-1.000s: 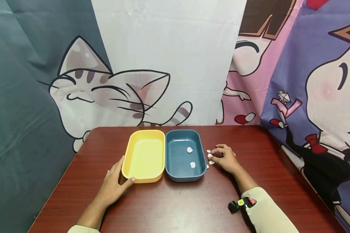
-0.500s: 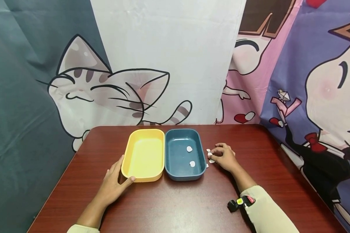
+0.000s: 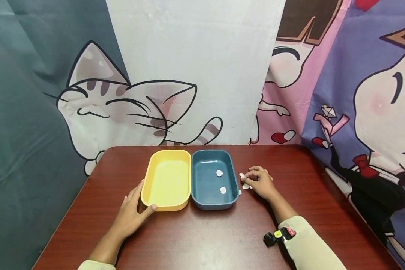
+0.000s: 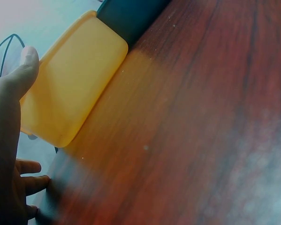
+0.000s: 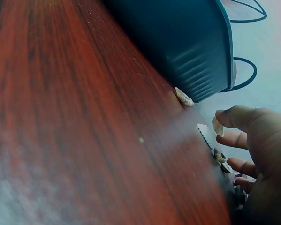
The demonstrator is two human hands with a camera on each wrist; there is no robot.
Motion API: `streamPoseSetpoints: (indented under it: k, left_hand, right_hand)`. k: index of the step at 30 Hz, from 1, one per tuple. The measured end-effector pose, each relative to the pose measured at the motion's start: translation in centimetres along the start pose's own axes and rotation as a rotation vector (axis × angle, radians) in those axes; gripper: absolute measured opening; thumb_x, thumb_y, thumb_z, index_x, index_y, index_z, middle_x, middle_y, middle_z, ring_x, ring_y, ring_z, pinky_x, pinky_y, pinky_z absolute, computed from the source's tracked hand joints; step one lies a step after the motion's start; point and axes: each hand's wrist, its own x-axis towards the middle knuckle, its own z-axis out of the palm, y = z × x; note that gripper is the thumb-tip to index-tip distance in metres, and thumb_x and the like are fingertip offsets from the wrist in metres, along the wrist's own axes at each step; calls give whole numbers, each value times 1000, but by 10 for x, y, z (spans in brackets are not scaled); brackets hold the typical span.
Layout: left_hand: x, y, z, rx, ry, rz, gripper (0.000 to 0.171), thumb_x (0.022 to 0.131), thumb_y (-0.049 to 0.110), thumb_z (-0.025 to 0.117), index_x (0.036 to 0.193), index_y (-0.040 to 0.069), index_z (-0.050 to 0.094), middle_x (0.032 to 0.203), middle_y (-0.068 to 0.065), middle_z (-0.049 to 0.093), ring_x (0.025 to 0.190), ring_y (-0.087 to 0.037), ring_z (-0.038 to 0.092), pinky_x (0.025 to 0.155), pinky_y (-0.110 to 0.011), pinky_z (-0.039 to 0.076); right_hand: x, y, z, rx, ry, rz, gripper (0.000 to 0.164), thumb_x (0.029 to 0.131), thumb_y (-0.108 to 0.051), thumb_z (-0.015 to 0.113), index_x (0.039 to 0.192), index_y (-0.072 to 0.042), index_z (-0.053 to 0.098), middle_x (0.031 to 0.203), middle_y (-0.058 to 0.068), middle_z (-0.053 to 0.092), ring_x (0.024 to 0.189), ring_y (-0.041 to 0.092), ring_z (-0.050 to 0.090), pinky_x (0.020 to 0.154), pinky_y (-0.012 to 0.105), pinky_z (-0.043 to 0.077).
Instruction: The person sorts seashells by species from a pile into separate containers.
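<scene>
From here I see a red-brown wood-grain table (image 3: 195, 240) bearing a yellow rectangular tray (image 3: 167, 183) and a dark blue tray (image 3: 206, 183) (set side by side), with small ribbed seashells (image 5: 184, 97) lying just beside the latter

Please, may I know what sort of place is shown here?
Probably a tabletop set up for recording, though I cannot be certain: a reddish-brown table, a wrinkled backdrop with cartoon figures behind it, and a small camera-like device at the right wrist.
</scene>
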Motion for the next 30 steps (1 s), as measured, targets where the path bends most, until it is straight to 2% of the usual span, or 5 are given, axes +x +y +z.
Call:
streamPoseSetpoints:
  k: [4, 9, 12, 19, 30]
  left_hand:
    - [1, -1, 1, -1, 3, 4, 102, 98, 49, 78, 176, 13, 22, 170, -29, 39, 157, -55, 37, 118, -90, 21]
    - [0, -2, 3, -2, 0, 0, 102, 98, 49, 78, 176, 13, 21, 171, -29, 38, 157, -55, 37, 118, -90, 21]
    - [-1, -2, 4, -7, -9, -7, 102, 99, 50, 77, 176, 13, 21, 171, -29, 38, 157, -55, 36, 118, -90, 21]
    - [-1, -2, 2, -14, 0, -3, 102, 99, 48, 78, 176, 15, 20, 171, -29, 38, 157, -56, 36, 117, -91, 21]
    - [1, 0, 0, 7, 4, 9, 102, 98, 48, 79, 176, 15, 21, 170, -29, 39, 155, -58, 38, 117, -91, 22]
  right_hand:
    - [2, -1, -1, 23, 6, 12, 13, 94, -20, 86, 97, -7, 84, 139, 22, 67, 137, 44, 50, 111, 65, 29]
    - [3, 0, -4, 58, 23, 5, 12, 95, -15, 84, 97, -4, 84, 136, 26, 67, 131, 42, 58, 98, 39, 49]
    - [3, -2, -6, 79, 40, 11, 12, 96, -13, 83, 98, -1, 84, 136, 28, 67, 130, 42, 59, 93, 31, 51]
    - [8, -14, -9, 129, 83, 23, 21, 97, -21, 83, 102, -1, 83, 141, 28, 65, 135, 40, 56, 108, 44, 43]
    - [17, -44, -10, 162, 129, -22, 26, 97, -30, 83, 104, -5, 83, 141, 18, 65, 141, 38, 52, 118, 55, 36]
